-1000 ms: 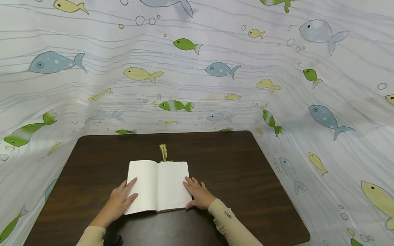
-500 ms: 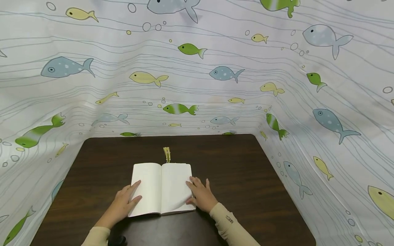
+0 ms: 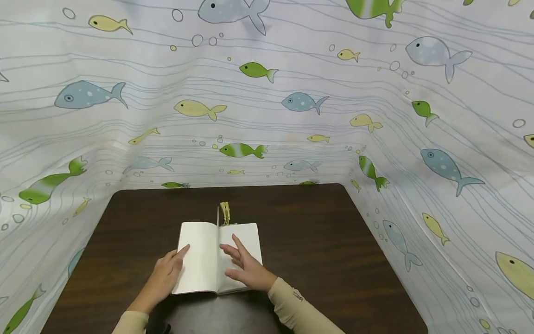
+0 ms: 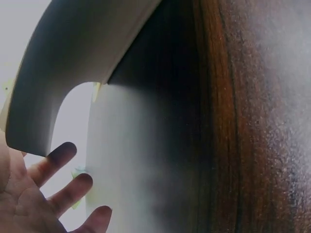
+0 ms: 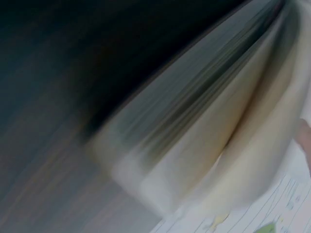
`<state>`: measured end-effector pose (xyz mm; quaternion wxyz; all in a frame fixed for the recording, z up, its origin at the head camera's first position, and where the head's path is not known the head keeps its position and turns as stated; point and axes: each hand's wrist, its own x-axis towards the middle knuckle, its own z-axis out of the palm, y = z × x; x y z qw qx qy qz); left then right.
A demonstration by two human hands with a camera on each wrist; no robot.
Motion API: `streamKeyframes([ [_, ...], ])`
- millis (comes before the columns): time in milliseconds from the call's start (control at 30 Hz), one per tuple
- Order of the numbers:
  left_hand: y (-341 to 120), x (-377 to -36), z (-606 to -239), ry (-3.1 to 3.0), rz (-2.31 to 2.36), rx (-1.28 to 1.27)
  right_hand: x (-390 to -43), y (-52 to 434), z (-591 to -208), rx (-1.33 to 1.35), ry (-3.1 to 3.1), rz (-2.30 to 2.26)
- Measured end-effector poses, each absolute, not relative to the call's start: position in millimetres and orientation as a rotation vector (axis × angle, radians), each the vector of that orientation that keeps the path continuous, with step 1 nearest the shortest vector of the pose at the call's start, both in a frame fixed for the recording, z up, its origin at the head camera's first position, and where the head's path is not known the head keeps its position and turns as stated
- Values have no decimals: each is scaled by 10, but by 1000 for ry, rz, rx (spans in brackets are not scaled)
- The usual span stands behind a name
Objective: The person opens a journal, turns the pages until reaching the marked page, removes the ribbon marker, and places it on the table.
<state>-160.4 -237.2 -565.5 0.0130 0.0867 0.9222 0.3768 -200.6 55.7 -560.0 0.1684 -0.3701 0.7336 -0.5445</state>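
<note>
An open book with blank white pages (image 3: 198,260) lies on the dark wooden table. One leaf (image 3: 218,216) stands nearly upright at the spine, seen edge-on. My right hand (image 3: 252,273) is over the right-hand page, fingers spread and fairly straight, fingertips right at the raised leaf. In the right wrist view, the fanned pages (image 5: 257,160) are blurred by motion, and a fingertip (image 5: 305,141) shows at the edge. My left hand (image 3: 162,273) rests at the book's left edge, its index finger extended onto the page. In the left wrist view, several loosely spread fingers (image 4: 68,194) show below the book (image 4: 63,58).
Yellow strips like a bookmark tassel (image 3: 225,213) stick out above the book's top edge. Behind and beside the brown table (image 3: 313,232) hangs a white curtain with printed fish (image 3: 258,125). A small dark object (image 3: 166,328) shows by the left sleeve.
My right hand has moved left from the book's right edge to near the spine, and a leaf now stands up there. My left hand stays at the left edge.
</note>
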Motion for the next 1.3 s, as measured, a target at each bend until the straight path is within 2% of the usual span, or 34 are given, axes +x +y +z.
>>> streamKeyframes([
  [333, -2344, -1641, -5599, 2864, 1294, 208, -1915, 66, -5556, -1287, 2392, -805],
  [600, -2376, -1649, -5678, 2892, 1239, 194, -1931, 38, -5596, -1322, 2402, -700],
  [767, -2394, -1635, -5727, 2831, 1277, 174, -2005, 198, -5596, -1237, 2488, -707],
  [1000, -2391, -1659, -5771, 2874, 1311, 197, -2186, 637, -5725, -1033, 2688, -446],
  [1300, -2398, -1634, -5793, 2901, 1206, 214, -2179, 1119, -5777, -788, 2633, -443],
])
